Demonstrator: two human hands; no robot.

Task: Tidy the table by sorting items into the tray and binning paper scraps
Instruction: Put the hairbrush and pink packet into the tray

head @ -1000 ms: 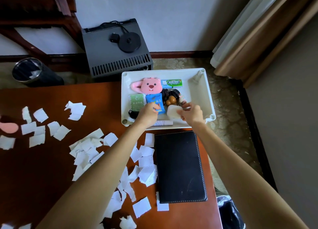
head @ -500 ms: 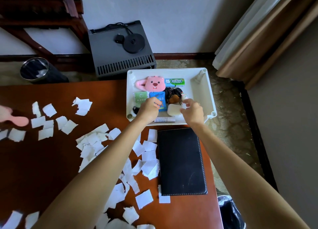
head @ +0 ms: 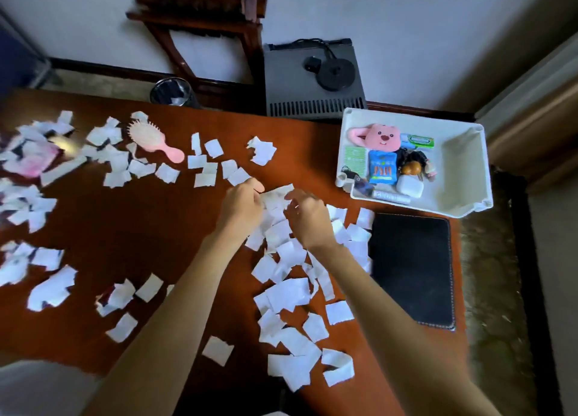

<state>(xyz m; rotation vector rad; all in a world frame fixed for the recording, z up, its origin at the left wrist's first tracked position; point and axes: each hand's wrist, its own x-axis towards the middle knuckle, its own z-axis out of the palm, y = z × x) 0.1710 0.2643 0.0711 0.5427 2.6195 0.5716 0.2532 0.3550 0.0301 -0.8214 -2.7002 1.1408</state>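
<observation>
Pink item (head: 32, 162) at left blurred, bin (head: 170, 92) partly hidden by table (head: 140, 228)

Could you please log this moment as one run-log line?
left hand: pinches torn white paper scraps | right hand: grips same scraps | white plastic tray: holds small items | pink plastic hairbrush: outside tray

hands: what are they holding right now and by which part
The left hand pinches the left edge of the scraps bunched between the hands; the right hand seems to pinch their right edge.
</observation>
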